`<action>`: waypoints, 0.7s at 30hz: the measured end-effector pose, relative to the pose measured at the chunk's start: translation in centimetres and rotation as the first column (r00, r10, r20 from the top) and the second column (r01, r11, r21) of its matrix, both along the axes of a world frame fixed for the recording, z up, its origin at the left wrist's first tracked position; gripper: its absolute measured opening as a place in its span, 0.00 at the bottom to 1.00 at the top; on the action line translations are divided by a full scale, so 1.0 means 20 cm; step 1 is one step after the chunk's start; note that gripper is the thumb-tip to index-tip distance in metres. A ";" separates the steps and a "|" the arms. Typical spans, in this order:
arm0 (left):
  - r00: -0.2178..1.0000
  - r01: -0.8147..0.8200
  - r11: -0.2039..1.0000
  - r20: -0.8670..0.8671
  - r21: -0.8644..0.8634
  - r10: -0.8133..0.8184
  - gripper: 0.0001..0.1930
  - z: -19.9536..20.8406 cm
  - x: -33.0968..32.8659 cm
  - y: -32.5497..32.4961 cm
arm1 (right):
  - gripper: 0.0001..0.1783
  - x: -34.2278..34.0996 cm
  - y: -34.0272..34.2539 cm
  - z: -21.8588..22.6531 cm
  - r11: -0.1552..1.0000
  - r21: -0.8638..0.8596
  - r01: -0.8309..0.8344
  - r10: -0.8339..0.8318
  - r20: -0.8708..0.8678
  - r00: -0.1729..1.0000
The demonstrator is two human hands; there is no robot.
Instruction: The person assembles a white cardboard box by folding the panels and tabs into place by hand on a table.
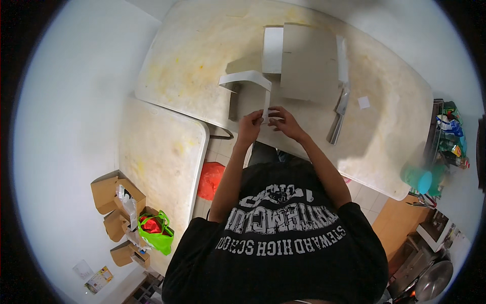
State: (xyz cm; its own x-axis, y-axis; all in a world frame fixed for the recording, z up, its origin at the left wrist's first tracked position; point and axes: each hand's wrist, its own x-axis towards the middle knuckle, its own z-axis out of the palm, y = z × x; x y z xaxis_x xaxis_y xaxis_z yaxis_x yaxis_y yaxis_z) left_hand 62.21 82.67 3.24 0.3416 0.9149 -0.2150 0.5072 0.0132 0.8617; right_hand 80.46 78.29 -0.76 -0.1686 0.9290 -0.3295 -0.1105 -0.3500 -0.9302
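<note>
A long white strip of card or paper (pixel 246 76) stands bent in an arch over the near edge of the table, with one end coming down between my hands. My left hand (pixel 250 126) is closed, pinching that lower end between thumb and fingers. On the strip's other side, my right hand (pixel 285 124) has its fingers curled in against the same end; the exact contact of its fingertips is hard to make out. Beyond the hands lies a grey-backed cardboard piece (pixel 309 63) with white side flaps (pixel 273 49). A knife (pixel 338 119) with a metallic-looking handle rests right of it.
A small white paper square (pixel 364 103) lies on the stained white table (pixel 395 131). A second table (pixel 157 147) adjoins at left, with open brown boxes (pixel 114 195) and a green bag (pixel 161 238). A red plastic bag (pixel 211 181) is below. At right are a turquoise container (pixel 417 178) and a pan (pixel 434 280).
</note>
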 end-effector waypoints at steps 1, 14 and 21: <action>1.000 -0.004 1.000 -0.005 0.001 0.004 0.15 0.01 -0.01 0.01 | 0.27 -0.02 0.01 0.03 0.999 -0.025 0.038 -0.041 -0.125 0.991; 0.992 -0.122 0.990 -0.023 0.071 0.124 0.16 0.20 0.06 0.02 | 0.29 -0.05 0.07 0.13 0.989 0.093 0.112 -0.109 -0.033 0.994; 0.952 0.044 0.932 -0.297 0.361 0.070 0.11 -0.08 0.12 -0.02 | 0.29 0.01 -0.03 -0.01 0.983 0.181 -0.003 -0.060 0.341 0.938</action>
